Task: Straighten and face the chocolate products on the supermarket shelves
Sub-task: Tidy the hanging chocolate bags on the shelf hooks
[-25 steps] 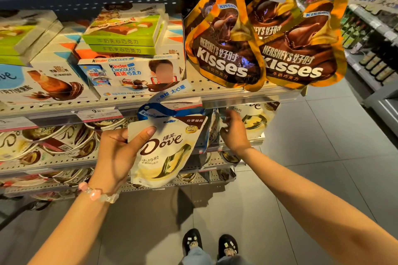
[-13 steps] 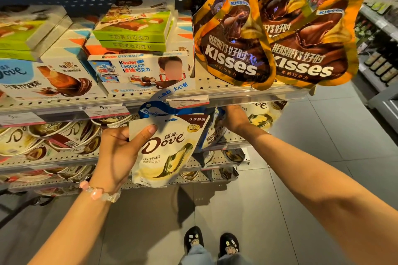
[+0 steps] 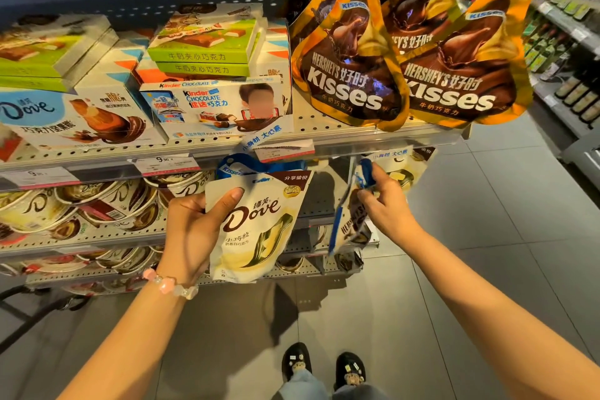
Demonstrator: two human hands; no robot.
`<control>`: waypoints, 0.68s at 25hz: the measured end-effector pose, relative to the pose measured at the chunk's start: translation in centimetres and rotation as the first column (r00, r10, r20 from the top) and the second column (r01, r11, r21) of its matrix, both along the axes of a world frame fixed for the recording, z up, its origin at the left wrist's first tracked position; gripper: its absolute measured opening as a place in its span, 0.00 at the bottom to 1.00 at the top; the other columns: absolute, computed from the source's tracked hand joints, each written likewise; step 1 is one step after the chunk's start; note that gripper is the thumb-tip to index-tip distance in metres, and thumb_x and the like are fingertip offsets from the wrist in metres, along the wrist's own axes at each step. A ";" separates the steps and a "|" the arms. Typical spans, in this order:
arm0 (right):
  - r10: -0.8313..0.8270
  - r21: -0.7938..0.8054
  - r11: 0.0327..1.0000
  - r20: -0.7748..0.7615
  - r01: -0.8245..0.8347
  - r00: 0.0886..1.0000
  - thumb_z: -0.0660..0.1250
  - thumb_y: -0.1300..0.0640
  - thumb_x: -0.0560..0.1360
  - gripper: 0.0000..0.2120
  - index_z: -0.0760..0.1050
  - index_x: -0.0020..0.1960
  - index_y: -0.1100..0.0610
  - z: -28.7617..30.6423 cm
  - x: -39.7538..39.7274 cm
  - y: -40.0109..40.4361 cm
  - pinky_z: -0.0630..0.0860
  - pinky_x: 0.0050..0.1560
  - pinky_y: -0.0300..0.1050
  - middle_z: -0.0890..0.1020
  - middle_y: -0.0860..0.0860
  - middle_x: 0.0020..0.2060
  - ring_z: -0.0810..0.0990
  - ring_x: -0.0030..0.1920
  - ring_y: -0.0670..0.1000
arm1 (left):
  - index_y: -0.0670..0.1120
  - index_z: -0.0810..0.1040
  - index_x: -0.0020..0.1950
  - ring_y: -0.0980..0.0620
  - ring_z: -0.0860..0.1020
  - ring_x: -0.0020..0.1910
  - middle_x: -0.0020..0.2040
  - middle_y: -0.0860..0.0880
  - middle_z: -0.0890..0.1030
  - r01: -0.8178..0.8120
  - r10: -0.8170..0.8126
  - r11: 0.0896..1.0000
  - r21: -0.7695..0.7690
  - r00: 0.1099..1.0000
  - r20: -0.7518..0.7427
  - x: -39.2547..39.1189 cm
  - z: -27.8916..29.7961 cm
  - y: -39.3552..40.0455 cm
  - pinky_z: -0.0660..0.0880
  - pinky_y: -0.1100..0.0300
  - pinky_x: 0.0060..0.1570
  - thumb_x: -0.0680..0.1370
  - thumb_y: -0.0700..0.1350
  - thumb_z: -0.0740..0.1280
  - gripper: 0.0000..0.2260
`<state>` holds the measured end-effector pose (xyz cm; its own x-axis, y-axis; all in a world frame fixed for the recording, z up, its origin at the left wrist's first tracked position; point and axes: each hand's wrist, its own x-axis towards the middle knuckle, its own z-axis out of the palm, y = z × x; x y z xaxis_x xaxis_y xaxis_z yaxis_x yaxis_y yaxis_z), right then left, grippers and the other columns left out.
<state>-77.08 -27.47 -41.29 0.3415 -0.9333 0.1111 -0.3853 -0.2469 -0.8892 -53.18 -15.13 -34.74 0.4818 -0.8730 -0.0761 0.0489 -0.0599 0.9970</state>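
White Dove pouch point(image 3: 259, 230): held upright in front of the second shelf, label facing the camera, clear of the shelf edge. Left hand point(image 3: 194, 230) clamps its left edge, thumb across the front, fingers behind; a pink bead bracelet point(image 3: 170, 284) sits on that wrist. Just right of it, a blue-edged Hershey's pouch point(image 3: 352, 217) hangs edge-on, gripped near its top by the right hand point(image 3: 386, 204), fingers curled closed around it. Above, on the top shelf point(image 3: 305, 140): two gold Hershey's Kisses bags point(image 3: 350, 75) standing at right, with more behind; a Kinder Chocolate box point(image 3: 214, 107) at centre under green boxes; a Dove box point(image 3: 65, 117) at left. Dove tubs point(image 3: 65, 204) fill the lower shelf at left. Price tags point(image 3: 162, 164) line the rail.
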 end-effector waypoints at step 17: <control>-0.029 0.305 0.951 0.234 -0.045 0.972 0.71 0.51 0.71 0.10 0.79 0.49 0.57 0.6 0.4 6.0 0.81 0.45 0.53 0.85 0.52 0.45 0.84 0.45 0.51 | 0.44 0.85 0.36 0.47 0.83 0.36 0.37 0.43 0.84 0.132 -0.126 0.991 0.030 0.978 -0.165 -3.3 0.6 -1.5 0.81 0.54 0.37 0.48 0.61 0.80 0.26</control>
<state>-76.65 -21.49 -40.73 0.3481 -0.9319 -0.1021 -0.1577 0.0491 -0.9863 -56.46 -16.67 -34.18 0.3437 -0.9216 -0.1804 0.1993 -0.1161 0.9730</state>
